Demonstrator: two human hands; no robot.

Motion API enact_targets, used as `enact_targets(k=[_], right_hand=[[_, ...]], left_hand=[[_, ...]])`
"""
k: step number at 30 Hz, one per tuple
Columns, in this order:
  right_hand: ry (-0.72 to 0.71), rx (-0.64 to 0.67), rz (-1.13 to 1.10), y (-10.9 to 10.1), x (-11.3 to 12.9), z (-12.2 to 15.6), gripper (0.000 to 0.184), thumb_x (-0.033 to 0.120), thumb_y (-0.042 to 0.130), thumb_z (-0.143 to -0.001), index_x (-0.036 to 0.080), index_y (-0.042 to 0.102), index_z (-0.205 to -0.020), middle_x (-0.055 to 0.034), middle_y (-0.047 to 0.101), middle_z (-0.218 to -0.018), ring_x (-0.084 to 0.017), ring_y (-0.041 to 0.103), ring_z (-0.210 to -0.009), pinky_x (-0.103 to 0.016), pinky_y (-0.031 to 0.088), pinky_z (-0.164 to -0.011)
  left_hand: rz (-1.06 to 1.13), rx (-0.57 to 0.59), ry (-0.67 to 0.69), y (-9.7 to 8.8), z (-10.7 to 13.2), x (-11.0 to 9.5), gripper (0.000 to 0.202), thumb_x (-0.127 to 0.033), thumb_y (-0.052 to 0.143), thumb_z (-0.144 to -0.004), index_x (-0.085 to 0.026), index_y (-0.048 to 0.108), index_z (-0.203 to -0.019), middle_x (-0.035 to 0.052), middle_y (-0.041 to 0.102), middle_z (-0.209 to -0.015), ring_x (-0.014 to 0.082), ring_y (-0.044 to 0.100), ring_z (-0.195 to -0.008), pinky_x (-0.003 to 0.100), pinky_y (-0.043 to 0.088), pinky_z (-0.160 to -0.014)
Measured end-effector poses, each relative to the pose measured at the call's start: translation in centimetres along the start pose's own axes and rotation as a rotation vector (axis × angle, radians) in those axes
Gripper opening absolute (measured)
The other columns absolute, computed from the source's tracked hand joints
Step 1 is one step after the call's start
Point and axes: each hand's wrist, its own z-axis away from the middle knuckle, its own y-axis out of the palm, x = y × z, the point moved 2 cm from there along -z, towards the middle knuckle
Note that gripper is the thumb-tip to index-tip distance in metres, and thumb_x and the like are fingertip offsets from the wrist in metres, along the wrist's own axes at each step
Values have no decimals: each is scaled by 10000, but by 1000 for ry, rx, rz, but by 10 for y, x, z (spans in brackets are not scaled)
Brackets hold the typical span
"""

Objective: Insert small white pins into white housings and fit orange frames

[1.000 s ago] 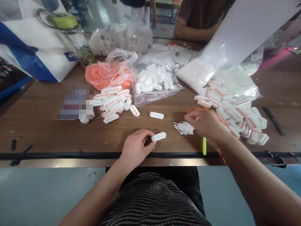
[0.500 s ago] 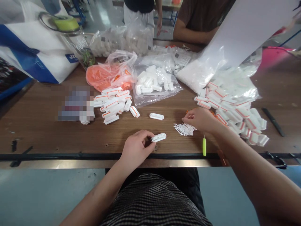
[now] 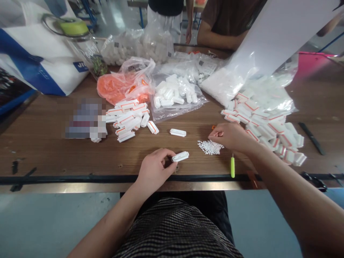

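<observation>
My left hand (image 3: pixel 157 166) grips one end of a white plastic housing (image 3: pixel 180 156) between thumb and fingers; a row of small slots shows along its upper face. Just beyond it, a similar white housing (image 3: pixel 177 133) lies on the table. My right hand (image 3: pixel 228 135) is closed at the upper right edge of a pile of tiny white pieces (image 3: pixel 210 147). Its fingertips are pressed together, and whatever they may hold is hidden. An orange part (image 3: pixel 213 127) shows just behind that hand. Below it lies a small tool with a yellow-green handle (image 3: pixel 232 167).
White parts with orange strips lie in a left heap (image 3: pixel 131 118) and a right heap (image 3: pixel 268 129). Behind them are an orange bag (image 3: pixel 115 87), a clear bag of white housings (image 3: pixel 174 93) and a bottle (image 3: pixel 91 53). A black strip (image 3: pixel 311 138) lies far right. Two people are across the table.
Both hands keep nearly the same places, the left still on the housing and the right at the pile. The view has shifted very slightly. A person's arm in the background has moved.
</observation>
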Motion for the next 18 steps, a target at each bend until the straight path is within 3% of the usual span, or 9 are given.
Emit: enact_targets(k=[7, 13, 18], right_hand=[[204, -17, 45, -2, -5, -1, 214, 349, 588, -746, 214, 719, -644, -19, 690, -613, -180, 626, -616, -293, 419, -582], [110, -44, -91, -3, -12, -1, 199, 376, 626, -740, 242, 773, -759, -17, 742, -768, -174, 644, -689, -306, 466, -641], [41, -40, -79, -1, -14, -3, 200, 363, 617, -752, 243, 777, -761, -30, 753, -815, -184, 651, -716, -334, 477, -700]], left_hand=[[-11, 2, 11, 0, 0, -1, 118, -151, 706, -754, -216, 694, -852, -55, 553, -631, 100, 456, -544, 230, 373, -563], [-6, -5, 13, -1, 0, -2, 130, -143, 708, -752, -215, 698, -859, -54, 555, -626, 102, 464, -551, 229, 383, -571], [-2, -7, 17, -1, -1, -2, 114, -152, 704, -758, -217, 694, -852, -55, 567, -634, 97, 462, -542, 224, 386, -561]])
